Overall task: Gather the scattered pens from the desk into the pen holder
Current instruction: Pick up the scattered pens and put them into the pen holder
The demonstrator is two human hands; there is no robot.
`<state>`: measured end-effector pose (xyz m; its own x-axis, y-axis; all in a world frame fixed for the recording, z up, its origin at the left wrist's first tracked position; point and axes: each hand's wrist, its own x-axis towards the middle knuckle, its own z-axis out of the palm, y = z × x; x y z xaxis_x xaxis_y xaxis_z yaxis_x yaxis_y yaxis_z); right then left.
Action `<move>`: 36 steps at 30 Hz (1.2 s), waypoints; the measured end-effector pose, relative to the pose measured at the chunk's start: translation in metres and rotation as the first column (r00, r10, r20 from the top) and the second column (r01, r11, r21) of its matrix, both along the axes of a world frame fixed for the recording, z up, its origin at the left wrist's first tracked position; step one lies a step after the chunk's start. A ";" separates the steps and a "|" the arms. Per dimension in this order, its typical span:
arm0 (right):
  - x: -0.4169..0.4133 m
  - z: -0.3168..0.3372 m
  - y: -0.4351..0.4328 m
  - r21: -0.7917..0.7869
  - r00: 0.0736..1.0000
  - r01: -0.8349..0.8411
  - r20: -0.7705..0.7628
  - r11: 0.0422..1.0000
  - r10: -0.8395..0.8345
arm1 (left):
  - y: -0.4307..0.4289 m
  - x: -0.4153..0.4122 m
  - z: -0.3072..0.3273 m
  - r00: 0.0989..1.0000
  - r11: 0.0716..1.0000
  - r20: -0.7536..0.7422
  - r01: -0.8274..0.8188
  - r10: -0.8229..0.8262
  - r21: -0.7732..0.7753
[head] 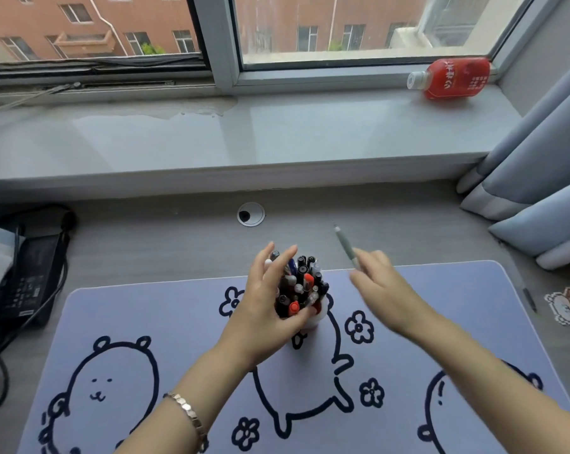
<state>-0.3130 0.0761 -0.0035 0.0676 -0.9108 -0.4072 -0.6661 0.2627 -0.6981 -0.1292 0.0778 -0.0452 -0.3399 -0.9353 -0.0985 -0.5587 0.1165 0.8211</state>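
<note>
Pen holder at centre of frame, standing on desk mat, packed with pens. Left hand wrapped around it from the left; right hand just right, gripping one pen. Upper right, bottle lying on windowsill. Far left, power adapter on desk

Left hand forward, fingers spread and curled around a bundle of pens, bracelet on its wrist, right hand blurred just beside it, pinching one grey pen tilted upward
</note>
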 end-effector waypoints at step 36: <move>0.031 -0.057 0.045 -0.639 0.966 0.251 0.214 0.727 -0.146 | 0.003 0.006 -0.010 0.991 0.975 -0.088 -0.083 0.103 0.206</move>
<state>-0.2815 0.1209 -0.0605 -0.1381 -0.9451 0.2962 -0.5340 -0.1808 -0.8259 -0.1230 0.0810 -0.0550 -0.2698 -0.9276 -0.2585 -0.4759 -0.1050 0.8732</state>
